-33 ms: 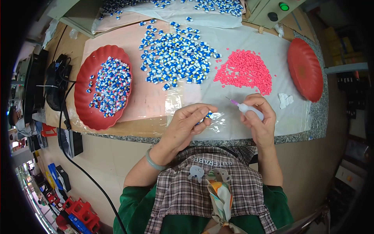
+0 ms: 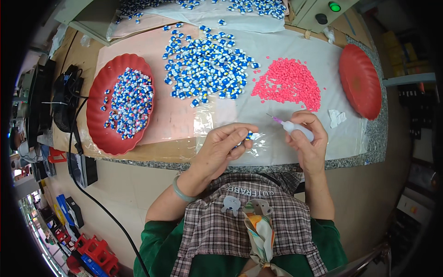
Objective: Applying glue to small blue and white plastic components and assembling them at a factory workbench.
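My left hand (image 2: 226,144) pinches a small blue-and-white piece (image 2: 249,135) between thumb and fingertips, near the table's front edge. A second bit of blue shows lower down, mostly covered by the fingers. In my right hand (image 2: 308,138) is a white squeeze bottle (image 2: 299,131) with a purple needle tip (image 2: 277,120). Its needle points up and left, apart from the held piece. Beyond my hands lie a wide heap of blue-and-white pieces (image 2: 207,69) and, to its right, a spread of tiny pink pieces (image 2: 290,83).
A red scalloped tray (image 2: 99,129) at the left holds many blue-and-white pieces, some with pink on them. Another red tray (image 2: 362,85) stands at the right edge. Crumpled white tissue (image 2: 337,118) lies near it. A cabinet (image 2: 307,16) with a green light stands behind.
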Motion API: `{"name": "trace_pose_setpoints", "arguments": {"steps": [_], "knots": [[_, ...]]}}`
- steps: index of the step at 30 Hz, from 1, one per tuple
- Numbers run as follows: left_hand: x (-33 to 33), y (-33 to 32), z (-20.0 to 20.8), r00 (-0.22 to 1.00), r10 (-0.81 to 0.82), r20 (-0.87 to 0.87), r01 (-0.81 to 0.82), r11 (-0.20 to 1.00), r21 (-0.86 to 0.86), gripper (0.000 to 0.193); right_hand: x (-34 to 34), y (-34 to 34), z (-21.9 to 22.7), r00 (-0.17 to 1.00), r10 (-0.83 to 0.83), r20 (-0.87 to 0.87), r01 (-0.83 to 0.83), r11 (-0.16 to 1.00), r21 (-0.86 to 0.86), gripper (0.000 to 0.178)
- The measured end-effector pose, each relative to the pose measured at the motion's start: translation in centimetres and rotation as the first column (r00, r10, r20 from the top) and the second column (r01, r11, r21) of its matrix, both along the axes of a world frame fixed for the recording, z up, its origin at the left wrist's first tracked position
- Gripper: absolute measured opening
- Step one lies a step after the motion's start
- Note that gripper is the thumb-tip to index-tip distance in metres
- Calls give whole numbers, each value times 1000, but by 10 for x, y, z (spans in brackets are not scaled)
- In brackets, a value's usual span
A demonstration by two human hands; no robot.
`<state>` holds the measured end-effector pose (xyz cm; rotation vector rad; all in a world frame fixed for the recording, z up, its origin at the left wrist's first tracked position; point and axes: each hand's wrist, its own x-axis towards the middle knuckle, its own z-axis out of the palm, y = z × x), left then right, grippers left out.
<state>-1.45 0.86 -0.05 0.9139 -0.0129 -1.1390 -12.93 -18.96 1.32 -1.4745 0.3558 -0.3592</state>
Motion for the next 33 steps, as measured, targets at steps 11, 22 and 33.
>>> {"name": "trace_pose_setpoints", "arguments": {"steps": [11, 22, 33], "knots": [[-20, -14, -11, 743, -50, 667, -52, 990, 132, 26, -17, 0, 16, 987, -136, 80, 156, 919, -362, 44], [-21, -15, -11, 614, -44, 788, -74, 991, 114, 26, -21, 7, 18, 982, -50, 182, 169, 654, -737, 48], [-21, -15, -12, 587, -51, 808, -74, 990, 116, 26, -15, 11, 22, 979, -4, 204, 169, 574, -801, 47]]}}
